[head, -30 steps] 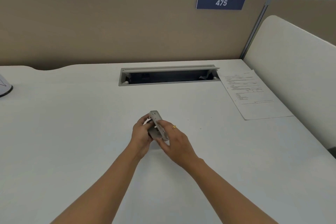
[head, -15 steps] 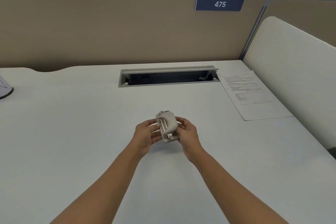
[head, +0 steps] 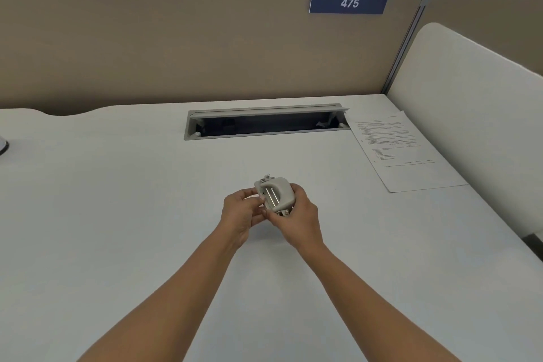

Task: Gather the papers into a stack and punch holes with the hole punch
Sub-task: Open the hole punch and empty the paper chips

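A small grey hole punch [head: 274,194] is held just above the middle of a white desk [head: 117,214], gripped between both hands: the left hand [head: 241,217] pinches its left side with curled fingers, the right hand [head: 299,220] wraps its right side and near end. Its rounded lever faces up toward the camera, and its long axis runs away from the person, the far end leaning slightly left, with bare metal parts showing at the near end. It looks rigid and light enough for one hand, a smooth shell over metal, so probably a little slippery. The flat sides of the base seem the safest hold, with fingers kept clear of the lever and the slot. The printed papers [head: 402,153] lie flat at the desk's far right corner, well apart from the punch — how many sheets cannot be told. Beyond the hands an open cable tray [head: 264,123] is set into the desk, and a tan partition [head: 147,47] behind it carries a blue plate [head: 349,2] numbered 475.
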Demonstrator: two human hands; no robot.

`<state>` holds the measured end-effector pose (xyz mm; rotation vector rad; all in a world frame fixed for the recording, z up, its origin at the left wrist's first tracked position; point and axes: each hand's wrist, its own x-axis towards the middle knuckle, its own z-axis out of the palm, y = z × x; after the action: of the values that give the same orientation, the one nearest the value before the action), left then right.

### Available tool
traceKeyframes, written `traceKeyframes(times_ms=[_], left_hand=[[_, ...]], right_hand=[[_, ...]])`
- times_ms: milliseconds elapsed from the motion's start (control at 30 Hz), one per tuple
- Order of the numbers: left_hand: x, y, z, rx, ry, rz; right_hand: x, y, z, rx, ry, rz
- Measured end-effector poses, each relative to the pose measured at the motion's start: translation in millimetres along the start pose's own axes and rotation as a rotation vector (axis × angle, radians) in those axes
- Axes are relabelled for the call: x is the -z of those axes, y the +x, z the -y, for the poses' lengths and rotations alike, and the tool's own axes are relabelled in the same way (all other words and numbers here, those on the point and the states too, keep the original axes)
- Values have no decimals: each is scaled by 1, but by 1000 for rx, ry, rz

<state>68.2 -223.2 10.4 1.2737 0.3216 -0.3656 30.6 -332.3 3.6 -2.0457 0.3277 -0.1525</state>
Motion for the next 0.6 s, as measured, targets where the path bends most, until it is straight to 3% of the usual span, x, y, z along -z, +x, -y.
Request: traceKeyframes(times_ms=[133,400,500,600], left_hand=[[-7,6,3,-29,52,23],[16,31,17,-464,971,-197],[32,43,23,-487,1310,-248],[39,47,30,-398,1489,-257]], right_hand=[[8,5,-3,6,13,-57],[57,46,-39,-65,-106,-303],[77,62,-50,-94,-138,-376],[90,75,-60,-140,-155,-409]])
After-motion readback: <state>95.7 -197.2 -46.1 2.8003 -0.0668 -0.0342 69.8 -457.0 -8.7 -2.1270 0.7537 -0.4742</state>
